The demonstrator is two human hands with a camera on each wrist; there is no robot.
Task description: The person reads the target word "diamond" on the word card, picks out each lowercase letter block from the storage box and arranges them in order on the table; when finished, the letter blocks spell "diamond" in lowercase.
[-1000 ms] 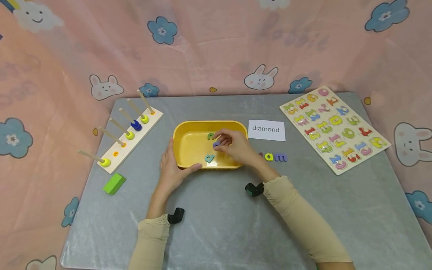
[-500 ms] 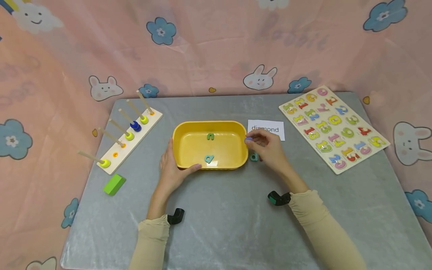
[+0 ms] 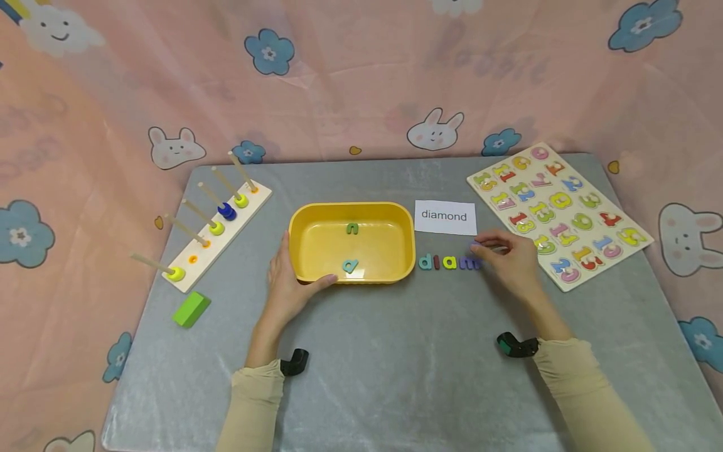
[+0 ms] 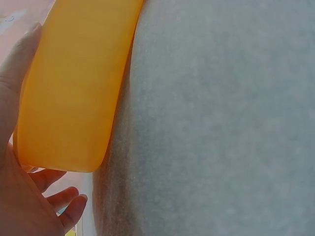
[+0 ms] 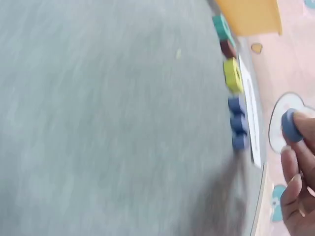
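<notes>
The right hand (image 3: 511, 260) pinches a blue-purple piece (image 5: 291, 125) between thumb and fingertips, raised by the right end of the row of 4 letters (image 3: 449, 263). The left hand (image 3: 287, 289), thumb spread wide, holds the yellow tray (image 3: 313, 242) at its near left corner.

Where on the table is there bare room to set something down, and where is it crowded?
A wide bare patch of table lies between the sleeves, on the near side of the yellow tray; another lies between that tray and the peg board. It is crowded about the right grip, among the letter row, word card and number board.
</notes>
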